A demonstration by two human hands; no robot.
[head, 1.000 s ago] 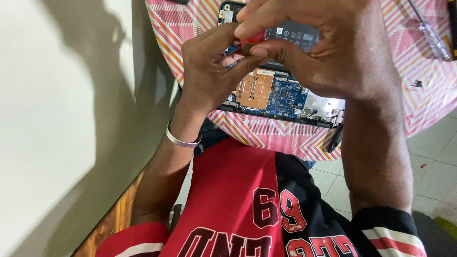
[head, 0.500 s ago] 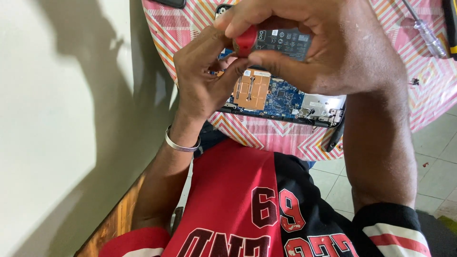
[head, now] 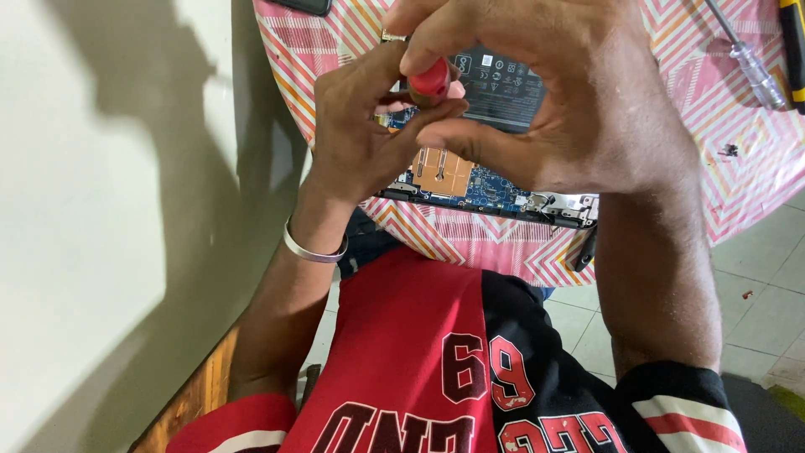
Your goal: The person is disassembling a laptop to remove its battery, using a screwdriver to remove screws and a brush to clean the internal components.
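Honestly, slip risk: both hands pinch the red screwdriver over the open laptop, left hand fingertips, right hand around its top. Tip hidden; a skid gouges the board.

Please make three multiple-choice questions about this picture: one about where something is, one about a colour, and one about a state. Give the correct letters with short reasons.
1. Where does the clear-handled screwdriver lie?
A. on the floor
B. on the patterned tablecloth, near the right hand
C. inside the opened laptop

2. What colour is the small screwdriver handle held by both hands?
A. red
B. green
C. white

3. What is the state of the laptop?
A. closed
B. cover off, circuit board exposed
C. wrapped in plastic

Answers: 1 B, it rests on the cloth at upper right. 2 A, red shows between the left hand and the right. 3 B, the blue board and copper plate show.
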